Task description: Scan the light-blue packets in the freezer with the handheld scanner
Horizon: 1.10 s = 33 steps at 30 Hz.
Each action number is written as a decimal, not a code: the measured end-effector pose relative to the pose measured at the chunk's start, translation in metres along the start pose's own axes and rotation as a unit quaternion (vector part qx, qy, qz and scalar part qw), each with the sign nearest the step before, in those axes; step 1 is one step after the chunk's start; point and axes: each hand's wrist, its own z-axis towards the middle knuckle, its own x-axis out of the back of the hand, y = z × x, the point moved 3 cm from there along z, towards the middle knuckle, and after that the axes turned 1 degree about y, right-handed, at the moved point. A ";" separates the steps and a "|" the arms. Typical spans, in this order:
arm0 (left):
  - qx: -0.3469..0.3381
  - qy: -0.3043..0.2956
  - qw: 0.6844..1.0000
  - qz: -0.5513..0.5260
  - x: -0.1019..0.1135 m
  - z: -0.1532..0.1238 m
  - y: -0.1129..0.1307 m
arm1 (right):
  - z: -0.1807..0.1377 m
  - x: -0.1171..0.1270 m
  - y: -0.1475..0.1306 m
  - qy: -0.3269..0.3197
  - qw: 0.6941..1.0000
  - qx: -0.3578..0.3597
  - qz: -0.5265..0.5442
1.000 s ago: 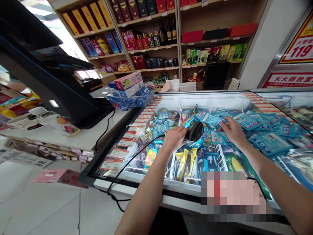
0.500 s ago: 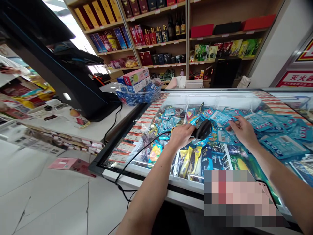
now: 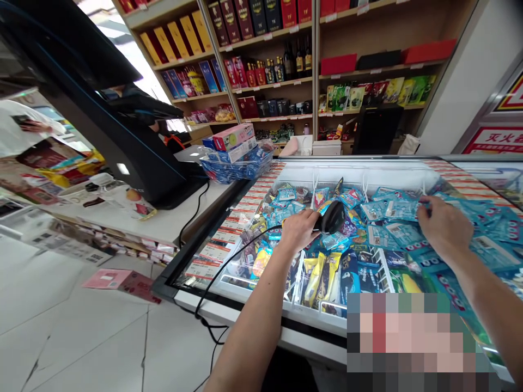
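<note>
My left hand (image 3: 301, 228) is closed around a black corded barcode scanner (image 3: 333, 218), its head tilted over the freezer. My right hand (image 3: 447, 226) is over the pile on the right, its thumb and fingers pinching the edge of a light-blue snack packet (image 3: 402, 209). Several similar blue packets (image 3: 492, 250) lie overlapped around and beneath that hand. Below the scanner, yellow ice cream wrappers (image 3: 327, 275) stand in a white wire basket (image 3: 384, 272). Another cluster of blue packets (image 3: 286, 195) lies left of the scanner.
A black cable (image 3: 223, 272) runs from the scanner over the freezer's dark frame (image 3: 180, 272). At left, a counter (image 3: 163, 228) carries a black checkout terminal (image 3: 134, 147) and a blue basket with boxes (image 3: 237, 163). A pink box (image 3: 122, 283) lies on the floor. Stocked shelves (image 3: 269, 87) stand behind.
My right hand has moved right, from the middle of the blue packets to the right-hand pile. My left hand and the scanner stay nearly in place. The view has tilted slightly.
</note>
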 end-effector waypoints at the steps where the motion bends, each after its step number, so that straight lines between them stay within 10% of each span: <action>1: 0.003 0.001 1.000 0.001 0.000 0.000 -0.001 | -0.001 0.001 -0.002 0.011 1.000 0.014 -0.014; 13: 0.169 0.039 0.984 0.032 0.014 -0.003 -0.035 | -0.012 -0.001 -0.076 -0.042 0.961 0.272 0.040; 19: 0.302 0.066 0.950 0.045 0.015 -0.007 -0.052 | -0.022 -0.017 -0.121 -0.158 0.898 0.387 0.140; 27: 0.279 0.097 0.954 0.049 0.011 -0.006 -0.055 | -0.034 -0.024 -0.184 -0.218 0.802 0.514 0.213; 33: 0.280 0.091 0.954 0.054 0.010 -0.004 -0.053 | -0.038 -0.019 -0.165 -0.188 0.860 0.441 0.174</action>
